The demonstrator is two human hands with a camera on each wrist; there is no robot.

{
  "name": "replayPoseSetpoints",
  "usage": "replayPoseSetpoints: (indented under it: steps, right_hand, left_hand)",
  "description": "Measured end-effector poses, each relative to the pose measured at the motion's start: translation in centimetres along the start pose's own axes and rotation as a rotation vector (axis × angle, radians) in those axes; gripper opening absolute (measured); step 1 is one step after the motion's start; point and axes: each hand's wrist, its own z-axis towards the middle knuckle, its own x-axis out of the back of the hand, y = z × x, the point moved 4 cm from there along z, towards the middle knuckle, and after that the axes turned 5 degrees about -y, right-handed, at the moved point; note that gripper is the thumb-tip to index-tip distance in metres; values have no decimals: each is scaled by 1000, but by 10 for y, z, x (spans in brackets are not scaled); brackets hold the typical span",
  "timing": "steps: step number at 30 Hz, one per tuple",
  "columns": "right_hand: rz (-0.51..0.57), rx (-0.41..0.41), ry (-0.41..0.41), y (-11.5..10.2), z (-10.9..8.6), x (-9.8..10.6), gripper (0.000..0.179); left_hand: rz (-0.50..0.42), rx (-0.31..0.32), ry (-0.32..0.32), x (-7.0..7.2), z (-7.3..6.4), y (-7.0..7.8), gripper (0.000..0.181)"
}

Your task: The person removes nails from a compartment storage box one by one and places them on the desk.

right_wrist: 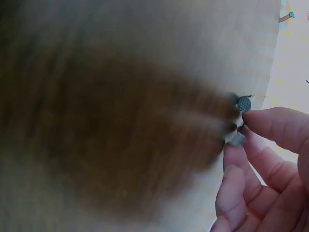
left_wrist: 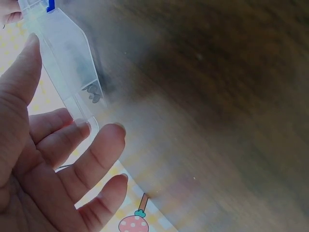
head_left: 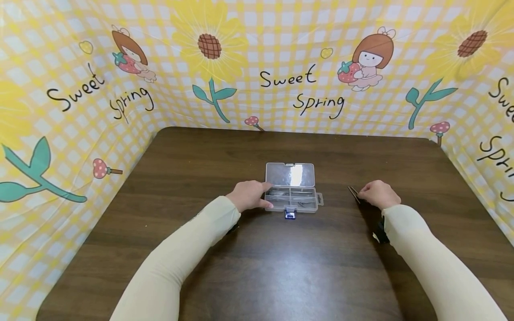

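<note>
1. A brown wood-grain table (head_left: 333, 267) is bearing a rectangular clear plastic box (head_left: 304, 209), its hinged lid (head_left: 281, 174) lying open.
2. The left hand (head_left: 250, 195) is resting loosely splayed fingers against the box's left end, apparently steadying it.
3. The right hand (head_left: 379, 195) is pinching, well right of the box.
4. 2 thin metal nails (head_left: 353, 195) with round, grey, textured heads are sitting in that pinch; sorting them out is seemingly the step underway, the next move calling for precise finger control.

2 cream slvs (head_left: 168, 263), blk wrist gear (head_left: 382, 233)
</note>
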Motion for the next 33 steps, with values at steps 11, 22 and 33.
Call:
replayPoseSetpoints:
  steps: [11,22,33]
  right_hand:
    - [-28,25,24,-4,-1,6,24]
    - [-92,157,22,-39,1,10,31]
    - [-62,428,-143,-78,16,1,23]
  left_hand:
    - [-6,0,2,2,-1,3,69]
    - [-10,2,9,-1,-1,-1,69]
    - [-4,5,14,2,-1,1,68]
